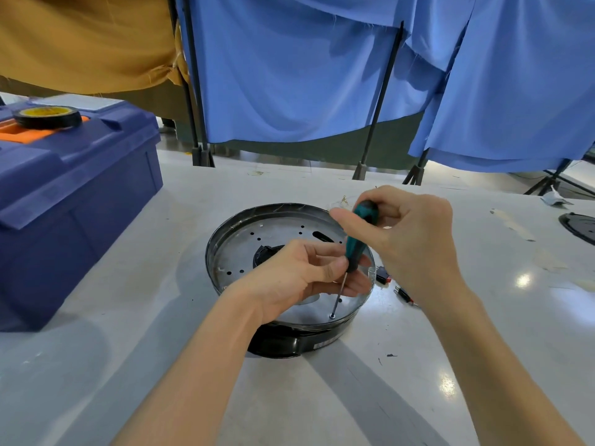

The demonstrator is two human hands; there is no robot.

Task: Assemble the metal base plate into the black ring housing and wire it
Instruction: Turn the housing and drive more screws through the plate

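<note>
Two bare forearms [199, 365] enter from the lower edge of the frame, uncovered along their whole visible length. The left hand [299, 278] and right hand [409, 233] are bare too, with short nails.

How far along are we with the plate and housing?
Done: the round perforated metal base plate sits inside the black ring housing. In hand: right hand grips the green-handled screwdriver, left hand pinches it lower down, tip on a screw near the front rim. Left: wiring; red-tipped wires lie loose beside the housing.
</note>
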